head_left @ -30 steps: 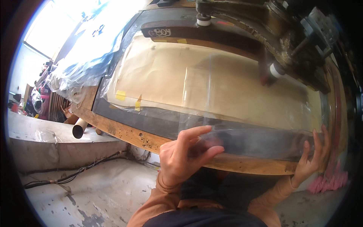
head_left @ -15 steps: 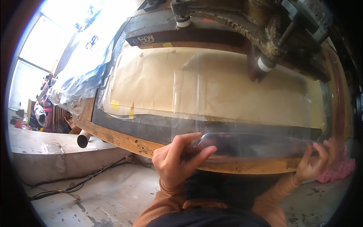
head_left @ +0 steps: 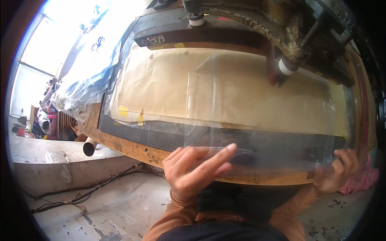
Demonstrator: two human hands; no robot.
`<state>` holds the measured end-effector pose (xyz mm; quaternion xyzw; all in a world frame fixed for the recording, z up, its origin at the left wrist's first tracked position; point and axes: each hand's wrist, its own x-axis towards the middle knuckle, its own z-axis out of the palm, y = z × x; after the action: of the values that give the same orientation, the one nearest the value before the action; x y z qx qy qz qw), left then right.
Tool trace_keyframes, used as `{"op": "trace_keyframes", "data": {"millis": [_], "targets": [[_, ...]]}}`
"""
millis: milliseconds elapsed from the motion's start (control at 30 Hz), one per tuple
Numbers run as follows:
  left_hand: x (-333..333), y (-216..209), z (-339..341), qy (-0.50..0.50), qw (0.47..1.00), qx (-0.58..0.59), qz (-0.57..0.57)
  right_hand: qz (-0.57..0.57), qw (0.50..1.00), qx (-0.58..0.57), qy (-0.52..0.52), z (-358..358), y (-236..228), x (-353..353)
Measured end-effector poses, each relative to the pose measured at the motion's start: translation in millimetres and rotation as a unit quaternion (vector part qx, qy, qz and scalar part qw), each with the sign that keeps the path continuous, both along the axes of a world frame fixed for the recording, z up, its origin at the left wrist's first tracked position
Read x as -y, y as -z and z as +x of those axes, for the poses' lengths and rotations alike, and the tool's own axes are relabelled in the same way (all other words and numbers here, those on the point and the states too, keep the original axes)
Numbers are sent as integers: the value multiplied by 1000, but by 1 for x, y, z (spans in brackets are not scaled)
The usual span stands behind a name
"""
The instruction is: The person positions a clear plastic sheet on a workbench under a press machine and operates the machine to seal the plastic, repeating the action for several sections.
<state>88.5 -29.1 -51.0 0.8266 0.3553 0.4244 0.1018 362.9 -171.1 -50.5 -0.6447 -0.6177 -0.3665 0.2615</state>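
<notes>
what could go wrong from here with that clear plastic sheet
The clear plastic sheet looks thin and loose, so it might crease or slide askew if the left hand and right hand tug unevenly near its close edge.

The dark bar stands by the far edge of the tan paper; fingers could get pinched if they were under it and it came down, though both hands are at the near side.
</notes>
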Motion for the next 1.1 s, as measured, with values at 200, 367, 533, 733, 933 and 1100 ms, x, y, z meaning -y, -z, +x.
{"op": "trace_keyframes", "data": {"millis": [200,367,533,733,933,1100], "targets": [[4,1,9,-32,998,42,37,-64,998,-23,16,-3,-6,-8],[6,4,6,-32,999,16,35,-89,994,-53,23,-6,-7,-11],[6,1,-1,8,999,-10,48,-104,993,-47,15,-8,-10,-13],[5,12,2,66,992,74,79,-116,991,-62,7,-8,-10,-16],[6,14,-3,142,982,96,85,-124,990,-69,-6,-7,-12,-16],[5,15,-6,163,979,65,105,-124,989,-76,-14,-7,-12,-17]]}}
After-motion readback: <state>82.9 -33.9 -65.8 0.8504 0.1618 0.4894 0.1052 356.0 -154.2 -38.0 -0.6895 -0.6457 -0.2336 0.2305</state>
